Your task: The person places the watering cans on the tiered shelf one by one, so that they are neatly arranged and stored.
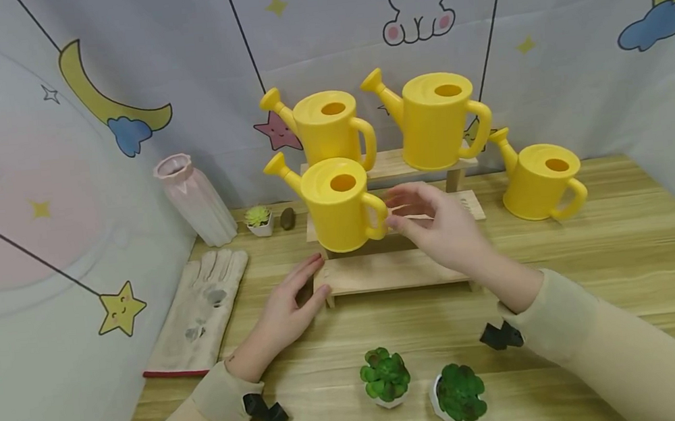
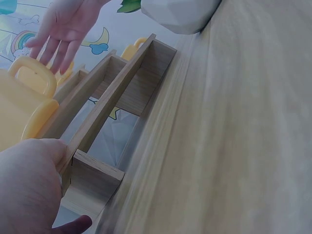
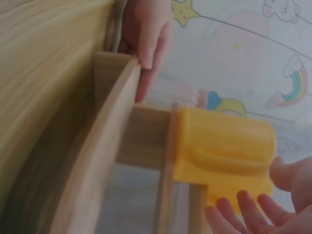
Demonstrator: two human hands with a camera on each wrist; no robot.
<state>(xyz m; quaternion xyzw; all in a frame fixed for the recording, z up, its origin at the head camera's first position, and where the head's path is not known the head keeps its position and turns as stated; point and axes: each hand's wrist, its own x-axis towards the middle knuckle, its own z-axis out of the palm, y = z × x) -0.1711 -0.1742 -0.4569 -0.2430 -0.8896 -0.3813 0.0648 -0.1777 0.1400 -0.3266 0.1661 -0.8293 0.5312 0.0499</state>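
A yellow watering can [image 1: 338, 214] stands on the middle step of a three-step wooden stand [image 1: 392, 269]. My right hand [image 1: 439, 224] is just right of its handle, fingers spread and loosely bent; in the right wrist view nothing lies within the fingers [image 3: 253, 214]. My left hand [image 1: 286, 310] holds the left end of the lowest step, thumb at the front corner and fingers at the rear one. Two more yellow watering cans stand on the top step, one at the left [image 1: 323, 127] and one at the right [image 1: 435, 123].
A fourth watering can [image 1: 539, 184] stands on the table right of the stand. Two potted succulents [image 1: 386, 375] are in front. At left are a glove [image 1: 201, 318], a pink-white vase [image 1: 199, 203], a small succulent [image 1: 259, 221] and a dark stone [image 1: 287, 219].
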